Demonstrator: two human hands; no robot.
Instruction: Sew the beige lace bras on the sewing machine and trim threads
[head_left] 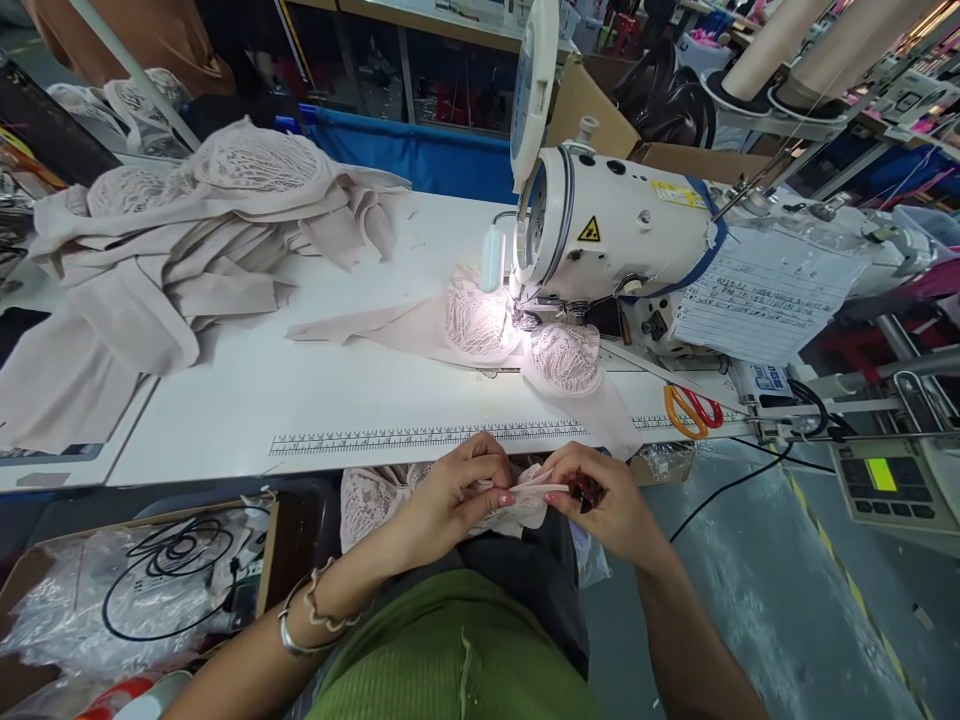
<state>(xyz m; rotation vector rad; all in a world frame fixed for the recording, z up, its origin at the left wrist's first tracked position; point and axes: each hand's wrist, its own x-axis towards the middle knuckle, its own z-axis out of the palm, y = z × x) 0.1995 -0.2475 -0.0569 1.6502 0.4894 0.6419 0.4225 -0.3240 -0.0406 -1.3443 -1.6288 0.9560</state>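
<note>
Over my lap, just below the table's front edge, both hands pinch the edge of a pale pink lace bra piece [375,503]. My left hand [465,492] has thumb and fingers closed on a narrow strip of it. A short way to the right, my right hand [604,490] pinches the same strip near its end. Another pale pink bra [564,358] lies on the table under the head of the sewing machine [615,225], its lace cups beside the lit needle area. Its right wing hangs toward the front edge near my right hand.
A heap of pale pink bra pieces [240,215] covers the table's left side. Scissors with orange and red handles [686,410] lie at the right, by a ruler strip [420,437]. A control panel [885,480] stands far right; a box with plastic bags and cable [142,590] sits lower left.
</note>
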